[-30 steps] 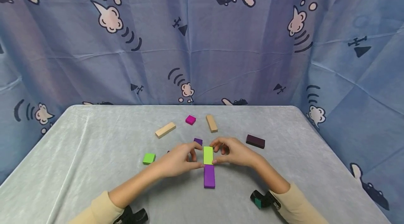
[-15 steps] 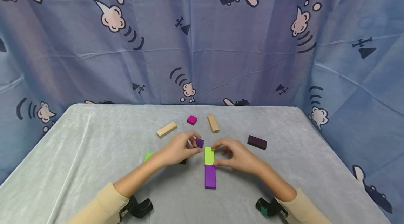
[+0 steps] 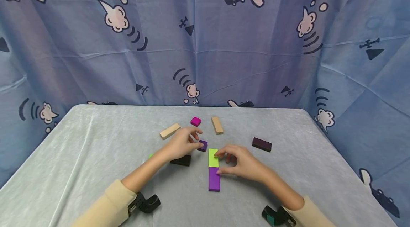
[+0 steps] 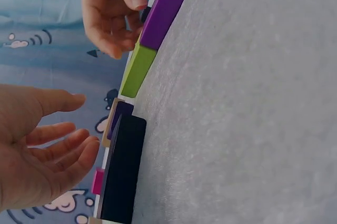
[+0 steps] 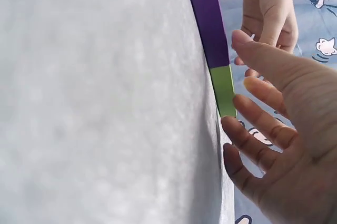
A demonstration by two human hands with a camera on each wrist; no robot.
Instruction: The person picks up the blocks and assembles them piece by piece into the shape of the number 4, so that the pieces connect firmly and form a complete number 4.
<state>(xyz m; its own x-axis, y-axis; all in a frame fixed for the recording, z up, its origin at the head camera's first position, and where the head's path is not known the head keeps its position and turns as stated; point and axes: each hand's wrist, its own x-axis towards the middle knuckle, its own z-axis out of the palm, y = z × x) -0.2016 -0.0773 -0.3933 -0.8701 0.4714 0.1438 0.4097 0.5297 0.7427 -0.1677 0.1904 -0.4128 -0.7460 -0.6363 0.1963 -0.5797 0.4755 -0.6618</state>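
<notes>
A lime-green block [image 3: 213,157] and a longer purple block [image 3: 214,181] lie end to end on the cloth. My right hand [image 3: 240,162] is at their right side, fingers bent and apart, index fingertip at the lime block and thumb at the purple block's upper corner. Behind them lies a small dark purple block [image 3: 204,145]. My left hand [image 3: 180,144] reaches to it, its thumb tip overlapping that block in the head view. The left wrist view shows the left thumb and fingers [image 4: 71,155] spread, nothing between them. Under the left wrist lies a black block [image 3: 181,160].
Farther back are two pale wooden blocks [image 3: 169,131] and a magenta block [image 3: 195,121]. A dark brown block [image 3: 261,144] lies to the right. The left forearm mostly hides a green block [image 3: 150,156]. A patterned blue curtain [image 3: 160,42] hangs behind the table [image 3: 112,131].
My left hand has left the lime block and moved back and left to the small dark purple block. My right hand stays beside the joined blocks, lately shifting slightly toward me.
</notes>
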